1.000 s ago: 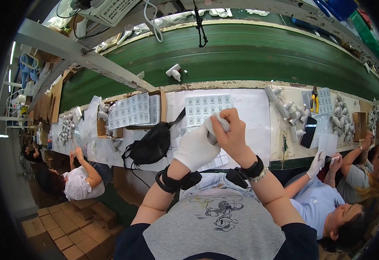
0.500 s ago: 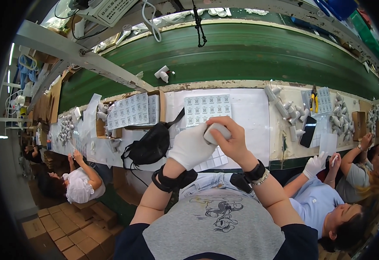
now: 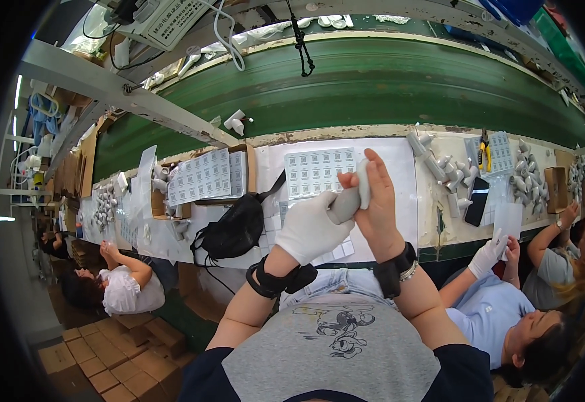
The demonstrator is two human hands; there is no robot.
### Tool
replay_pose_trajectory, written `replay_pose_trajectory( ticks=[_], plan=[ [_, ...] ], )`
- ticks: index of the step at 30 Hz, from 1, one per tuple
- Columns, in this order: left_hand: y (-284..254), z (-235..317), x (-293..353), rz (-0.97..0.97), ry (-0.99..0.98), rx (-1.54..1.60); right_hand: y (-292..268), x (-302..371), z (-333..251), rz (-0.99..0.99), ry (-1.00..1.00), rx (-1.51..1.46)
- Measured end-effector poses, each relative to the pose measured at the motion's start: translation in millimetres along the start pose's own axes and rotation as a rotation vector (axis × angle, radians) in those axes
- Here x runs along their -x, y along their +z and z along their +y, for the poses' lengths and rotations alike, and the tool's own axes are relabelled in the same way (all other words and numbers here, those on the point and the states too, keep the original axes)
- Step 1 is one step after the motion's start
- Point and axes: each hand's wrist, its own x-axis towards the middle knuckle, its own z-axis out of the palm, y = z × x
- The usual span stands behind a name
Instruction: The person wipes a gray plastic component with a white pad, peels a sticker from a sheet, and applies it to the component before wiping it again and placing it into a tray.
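Observation:
My left hand (image 3: 312,228), in a white glove, is closed around a smooth grey-white rounded plastic piece (image 3: 346,205). My bare right hand (image 3: 381,204) is against the other end of it, palm turned left and fingers stretched upward. Along that palm runs a narrow white strip (image 3: 364,184); whether it belongs to the piece or covers a finger, I cannot tell. Behind the hands lies a sheet of square printed labels (image 3: 319,167). Part of another white label sheet (image 3: 336,249) shows below them.
A black bag (image 3: 229,228) lies left of my hands, beside a cardboard box (image 3: 251,167) with label sheets. To the right are white plastic parts (image 3: 443,171), a phone (image 3: 476,202) and yellow pliers (image 3: 484,151). A green conveyor belt (image 3: 373,80) runs behind; co-workers sit on both sides.
My right hand's fingers have gone from wrapping the piece to stretching upward beside it. Both hands have shifted slightly right. On the belt, the white part appears farther left.

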Motion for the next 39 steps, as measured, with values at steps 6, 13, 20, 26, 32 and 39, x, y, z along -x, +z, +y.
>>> replay_pose_trajectory(
  ticks=[6, 13, 20, 26, 32, 39],
  plan=[
    [1, -1, 2, 0.039, -0.035, 0.048, -18, -2, -19, -0.035, -0.007, -0.098],
    [5, -7, 1, 0.394, 0.238, -0.011, -32, 10, -23, -0.284, -0.04, 0.006],
    [3, -4, 4, 0.398, 0.238, -0.076, -17, 20, -17, -0.415, -0.329, 0.583],
    [3, -4, 7, 0.379, 0.289, -0.032, -15, 25, -15, -0.381, -0.463, 0.785],
    [5, -14, 5, 0.377, 0.429, 0.241, -13, 24, -20, -0.321, -0.441, 0.515],
    [8, -15, 10, 0.024, 0.347, 0.845, -2, 29, -21, -0.353, -0.487, 0.564]
  ],
)
